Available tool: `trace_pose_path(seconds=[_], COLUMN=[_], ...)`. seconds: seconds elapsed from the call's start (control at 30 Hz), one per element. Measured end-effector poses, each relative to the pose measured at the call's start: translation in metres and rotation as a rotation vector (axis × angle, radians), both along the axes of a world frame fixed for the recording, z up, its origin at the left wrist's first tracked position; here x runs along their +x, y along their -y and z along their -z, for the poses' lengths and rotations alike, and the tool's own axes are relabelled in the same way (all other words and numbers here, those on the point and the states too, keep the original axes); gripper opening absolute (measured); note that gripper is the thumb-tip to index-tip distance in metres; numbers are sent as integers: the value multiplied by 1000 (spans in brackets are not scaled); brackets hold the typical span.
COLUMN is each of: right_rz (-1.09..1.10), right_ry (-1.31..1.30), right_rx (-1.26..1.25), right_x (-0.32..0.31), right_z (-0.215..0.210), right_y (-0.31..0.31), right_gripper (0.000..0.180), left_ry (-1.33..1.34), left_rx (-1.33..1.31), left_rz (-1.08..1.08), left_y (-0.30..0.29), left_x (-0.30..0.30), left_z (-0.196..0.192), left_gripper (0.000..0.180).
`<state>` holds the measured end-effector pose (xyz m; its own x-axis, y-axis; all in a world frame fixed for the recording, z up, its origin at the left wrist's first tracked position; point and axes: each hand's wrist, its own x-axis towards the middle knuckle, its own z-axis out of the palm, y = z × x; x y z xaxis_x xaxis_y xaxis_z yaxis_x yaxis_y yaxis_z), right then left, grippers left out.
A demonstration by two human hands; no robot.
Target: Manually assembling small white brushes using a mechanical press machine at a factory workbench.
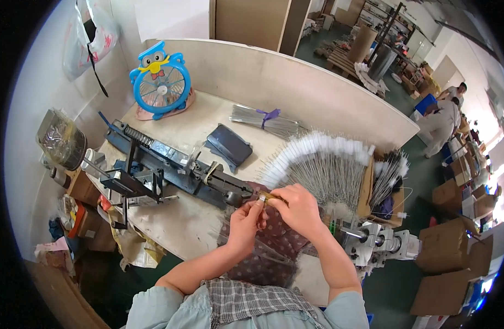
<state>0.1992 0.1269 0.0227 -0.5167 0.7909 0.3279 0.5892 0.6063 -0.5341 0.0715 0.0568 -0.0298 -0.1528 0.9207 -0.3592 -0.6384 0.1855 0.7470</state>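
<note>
My left hand point(245, 221) and my right hand point(297, 208) meet over the middle of the workbench point(180, 219), both pinched on a small brass-coloured piece with a thin wire point(269, 198). Just left of my fingers ends a long dark blue metal machine point(175, 164) that lies across the bench. Fanned out behind my right hand lie several wire brushes with white fluffy tips point(323, 159). A dotted brownish cloth point(268, 247) lies under my hands.
A blue owl-shaped fan point(160, 79) stands at the back left. A tied bundle of wires point(265, 120) and a dark flat pouch point(229, 143) lie beyond the machine. A grey metal device point(380, 241) sits at my right. Cardboard boxes point(449, 263) stand on the floor; people work far right.
</note>
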Motion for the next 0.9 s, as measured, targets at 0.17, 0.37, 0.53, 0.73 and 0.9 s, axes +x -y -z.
trace_pose_path(seconds=[0.17,0.37,0.53,0.73,0.9], right_rz=[17,53,72,105,55], right_ry=[-40,-34,-26,-49,-53], right_rx=[-260,-163,181,314,378], right_x=[3,2,-13,-8,-3], right_z=[0,7,12,8,13], right_y=[-5,4,15,16,16], right_gripper=[19,24,29,25,22], left_ry=[-179,33,160,150,133], left_rx=[25,-54,-50,2,60], left_rz=[53,70,-121,-113,-135], left_y=[1,-5,-3,-5,-4], left_x=[-2,-4,9,9,12], left_z=[1,-12,-10,0,-3], left_gripper=[26,43,34,21,13])
